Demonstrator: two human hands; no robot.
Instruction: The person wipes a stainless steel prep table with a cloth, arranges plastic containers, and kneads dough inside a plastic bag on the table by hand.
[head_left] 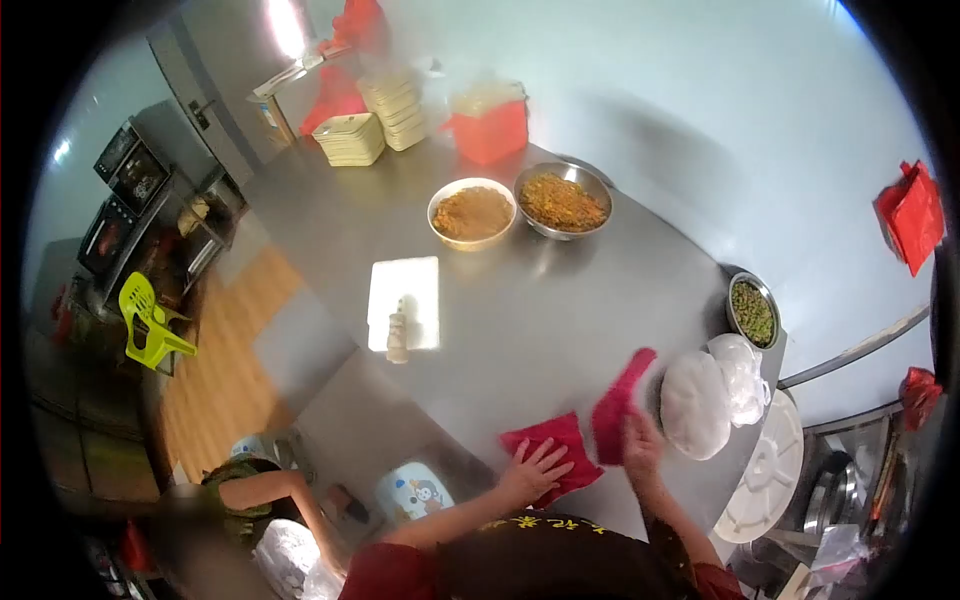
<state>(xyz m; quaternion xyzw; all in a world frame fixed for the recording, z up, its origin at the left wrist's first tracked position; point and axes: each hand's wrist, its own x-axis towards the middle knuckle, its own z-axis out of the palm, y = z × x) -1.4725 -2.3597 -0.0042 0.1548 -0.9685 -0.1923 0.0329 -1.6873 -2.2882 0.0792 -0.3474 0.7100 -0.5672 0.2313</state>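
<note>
My left hand (538, 472) lies with fingers spread on a red cloth (566, 432) near the front edge of the metal table. To its right, my right hand (642, 442) has its fingers closed on the lower part of a second, longer red cloth (612, 412), which reaches up and to the right. Beside that cloth sits a large white dough-like mass (695, 405), with a white plastic bag (740, 375) against it.
On the metal table (520, 320) are a white board (405, 290) with a pale object (397, 338), two filling bowls (472, 214) (563, 201), a green-filled bowl (752, 311), stacked trays (350, 140) and a red bag (490, 130). Another person's arm (265, 490) is at lower left.
</note>
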